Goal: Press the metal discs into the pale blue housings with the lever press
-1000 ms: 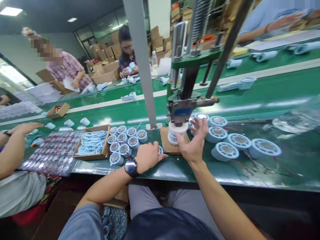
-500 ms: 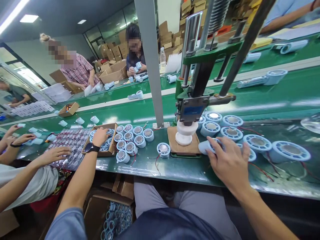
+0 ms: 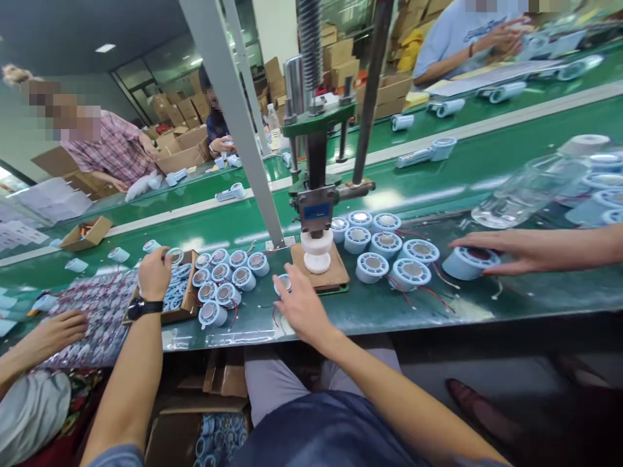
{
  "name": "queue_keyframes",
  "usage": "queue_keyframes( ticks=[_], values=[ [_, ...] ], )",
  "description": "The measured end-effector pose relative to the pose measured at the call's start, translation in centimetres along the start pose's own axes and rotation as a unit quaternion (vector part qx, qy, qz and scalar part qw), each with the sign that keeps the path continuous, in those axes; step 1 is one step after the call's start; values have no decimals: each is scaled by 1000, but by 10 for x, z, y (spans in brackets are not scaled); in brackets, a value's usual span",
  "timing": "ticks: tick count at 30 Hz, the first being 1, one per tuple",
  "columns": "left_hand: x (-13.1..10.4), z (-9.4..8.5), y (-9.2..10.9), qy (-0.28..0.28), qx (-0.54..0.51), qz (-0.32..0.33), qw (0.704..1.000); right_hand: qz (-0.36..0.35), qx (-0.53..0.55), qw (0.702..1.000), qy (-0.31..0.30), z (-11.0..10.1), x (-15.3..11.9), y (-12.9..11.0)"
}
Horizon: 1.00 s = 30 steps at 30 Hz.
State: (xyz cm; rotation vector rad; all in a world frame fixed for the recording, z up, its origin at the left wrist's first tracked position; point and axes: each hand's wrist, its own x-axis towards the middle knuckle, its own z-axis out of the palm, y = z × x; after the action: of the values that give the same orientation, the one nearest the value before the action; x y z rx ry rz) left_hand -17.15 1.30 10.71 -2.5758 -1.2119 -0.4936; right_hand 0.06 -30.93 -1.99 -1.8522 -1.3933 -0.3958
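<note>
My left hand [image 3: 154, 275] pinches a light-blue ring [image 3: 176, 257] above a cardboard box [image 3: 191, 299] of similar rings. My right hand [image 3: 304, 308] is over a light-blue round housing [image 3: 284, 284] with red wires, left of the press. Its fingers sit around the housing and partly hide it. A hand press [image 3: 318, 207] stands upright with a white round head [image 3: 317, 243] over a white round seat [image 3: 317, 262] on a brown pad. Several wired housings [image 3: 227, 293] stand in a group between the box and my right hand.
More housings [image 3: 387, 243] stand right of the press. From the right, a co-worker's hand [image 3: 520, 253] grips one housing [image 3: 468, 264]. A clear bottle [image 3: 530, 185] lies behind it. Left are small grey parts [image 3: 92, 311] and another person's hand [image 3: 61, 331]. A grey post [image 3: 238, 117] rises near the press.
My right hand has left the housings right of the press and crossed to the one on its left. My left hand has lifted a ring. A co-worker's hand has come in from the right.
</note>
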Motion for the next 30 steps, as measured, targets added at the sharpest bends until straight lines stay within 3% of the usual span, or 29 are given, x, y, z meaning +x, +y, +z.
queue_keyframes(
  ticks=[3,6,9,11,13,15,18,24,30],
  values=[
    [-21,-16,29,52,-113,-9,992,-34,29,998,-38,26,2,-21],
    [-72,-20,73,-23,-254,60,965,-57,88,993,-52,18,-15,-18],
    [-129,2,126,-125,-324,156,925,-31,154,986,-45,-8,-39,3],
    [-156,25,157,-116,-325,175,922,21,168,985,-26,-24,-51,18],
    [-170,43,174,-80,-321,167,929,76,169,983,-4,-35,-58,28],
    [-176,52,178,-63,-335,160,926,101,166,981,6,-39,-62,31],
    [-183,50,171,-81,-349,174,917,99,165,981,17,-37,-64,28],
    [-195,42,173,-93,-282,111,948,83,161,983,17,-31,-64,23],
    [-190,37,169,-137,-341,182,912,82,162,983,12,-32,-64,25]
  ],
)
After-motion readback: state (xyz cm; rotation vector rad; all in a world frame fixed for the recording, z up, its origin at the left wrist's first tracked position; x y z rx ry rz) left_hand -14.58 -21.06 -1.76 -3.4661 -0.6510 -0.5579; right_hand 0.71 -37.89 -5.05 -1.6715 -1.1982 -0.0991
